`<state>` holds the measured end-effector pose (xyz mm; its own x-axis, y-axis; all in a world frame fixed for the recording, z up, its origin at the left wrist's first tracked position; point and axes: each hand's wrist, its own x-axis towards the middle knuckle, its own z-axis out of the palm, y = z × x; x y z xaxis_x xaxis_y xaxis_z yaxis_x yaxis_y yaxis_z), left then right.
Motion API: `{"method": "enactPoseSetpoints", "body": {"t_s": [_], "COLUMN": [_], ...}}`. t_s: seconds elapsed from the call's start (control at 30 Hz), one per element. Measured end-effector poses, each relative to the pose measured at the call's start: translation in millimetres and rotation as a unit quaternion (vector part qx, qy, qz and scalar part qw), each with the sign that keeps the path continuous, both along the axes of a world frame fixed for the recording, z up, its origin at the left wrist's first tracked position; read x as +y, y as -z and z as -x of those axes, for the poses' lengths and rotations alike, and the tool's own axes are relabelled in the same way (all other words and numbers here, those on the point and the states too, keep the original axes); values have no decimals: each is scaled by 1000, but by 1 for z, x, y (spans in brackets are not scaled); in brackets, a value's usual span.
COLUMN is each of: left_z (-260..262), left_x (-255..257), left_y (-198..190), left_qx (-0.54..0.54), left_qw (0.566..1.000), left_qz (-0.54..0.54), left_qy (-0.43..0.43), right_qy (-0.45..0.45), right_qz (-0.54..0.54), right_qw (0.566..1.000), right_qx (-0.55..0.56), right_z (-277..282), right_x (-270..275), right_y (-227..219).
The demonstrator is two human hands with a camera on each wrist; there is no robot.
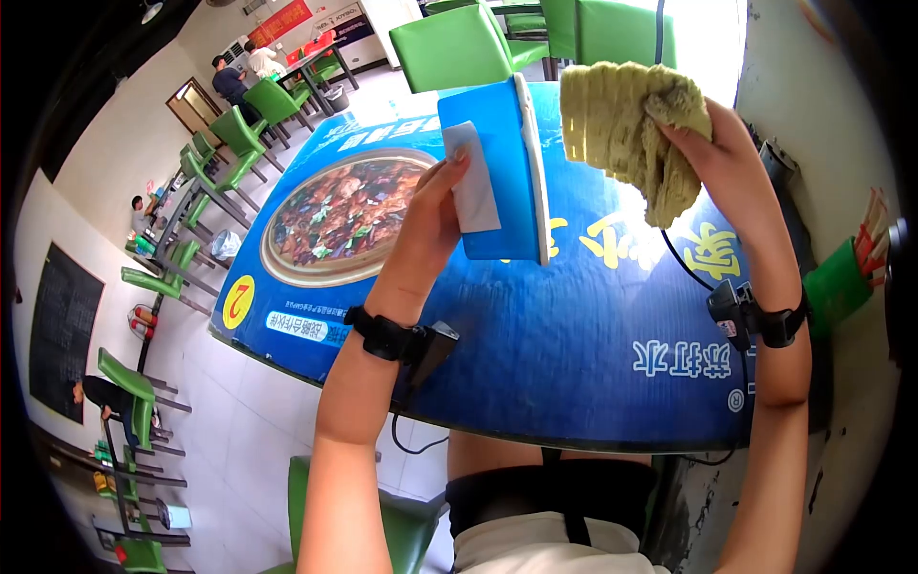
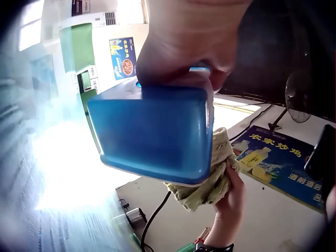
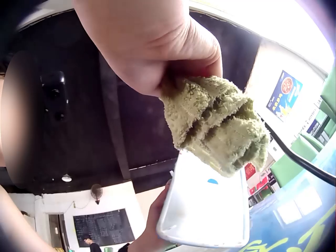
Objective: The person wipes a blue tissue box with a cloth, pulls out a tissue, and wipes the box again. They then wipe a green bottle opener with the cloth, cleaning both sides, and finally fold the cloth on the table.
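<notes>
My left hand holds a blue box with a white rim up on its edge above the blue table; fingers lie across a white label on its side. In the left wrist view the blue box fills the middle under my left hand. My right hand grips a bunched yellow-green cloth just right of the box. The right wrist view shows the cloth against the box's white inside, under my right hand.
The table top bears a printed picture of a food dish and white lettering. A black cable runs along the right side. A green holder with chopsticks stands by the wall. Green chairs surround the table; people sit at far tables.
</notes>
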<state>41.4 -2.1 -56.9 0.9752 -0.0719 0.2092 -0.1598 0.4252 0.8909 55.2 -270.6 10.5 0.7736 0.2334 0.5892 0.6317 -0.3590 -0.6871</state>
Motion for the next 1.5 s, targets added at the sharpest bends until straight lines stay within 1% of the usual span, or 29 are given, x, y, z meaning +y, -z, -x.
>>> {"method": "enactPoseSetpoints", "body": {"t_s": [0.13,0.17,0.23,0.27,0.3,0.33,0.37,0.4,0.43,0.47,0.53,0.6,0.63,0.67,0.7,0.8,0.83,0.9,0.93,1.0,1.03,1.13,1.2,1.27,1.37,1.4,1.43,1.47,1.5], "left_z": [5,8,9,9,5,6,9,13,17,18,16,5,3,3,6,9,6,3,2,-9,-12,-8,-13,-16,-23,-23,-22,-16,-10], "left_x": [1,2,0,-1,0,0,0,-2,-4,-6,-5,10,15,17,16,19,18,16,15,19,17,9,13,16,20,22,23,17,11], "left_y": [-2,-3,-5,-5,-2,-3,-6,-8,-10,-14,-17,-10,-6,-7,-12,-14,-18,-16,-15,-7,-2,-3,1,4,16,18,20,16,13], "left_qx": [-31,-31,-29,-28,-43,-45,-48,-45,-43,-40,-45,-76,-84,-92,-85,-135,-129,-94,-76,-97,-85,-76,-33,-17,14,67,119,105,90], "left_qw": [995,997,991,987,986,975,961,961,961,958,952,946,950,954,963,961,967,976,979,979,984,991,993,995,995,993,988,990,991], "left_qz": [68,38,94,122,114,151,189,195,201,225,256,254,244,234,222,213,203,194,189,162,153,104,114,91,72,73,74,75,76], "left_qy": [68,58,88,101,118,158,198,191,183,172,164,188,177,166,125,114,80,42,24,70,26,-33,-8,33,66,67,67,64,60], "right_qy": [30,36,51,37,24,10,-5,-20,-45,-116,-171,-225,-236,-239,-242,-240,-237,-226,-229,-237,-263,-292,-313,-327,-338,-347,-335,-347,-349], "right_qz": [-51,-61,-68,-103,-138,-172,-185,-198,-232,-241,-288,-315,-329,-317,-306,-290,-282,-282,-284,-288,-309,-299,-297,-293,-307,-310,-332,-344,-360], "right_qw": [998,997,996,994,990,985,982,977,961,944,878,834,823,809,793,741,724,696,695,694,683,695,691,690,674,668,674,681,714], "right_qx": [-25,-24,-27,-25,-24,-23,29,82,146,194,343,394,398,434,468,557,584,620,619,616,607,585,580,576,581,581,568,546,488], "right_z": [-7,-7,-12,-12,-13,-13,-9,-1,14,12,17,19,19,17,15,20,22,27,30,35,32,28,30,37,44,46,52,56,57], "right_x": [-7,-8,-11,-10,-7,-4,1,9,23,25,38,43,48,51,54,63,66,71,73,73,72,73,74,76,69,66,62,56,51], "right_y": [0,-1,-1,1,3,4,5,6,4,13,25,33,39,47,54,66,70,76,75,68,72,82,87,84,70,62,54,45,38]}}
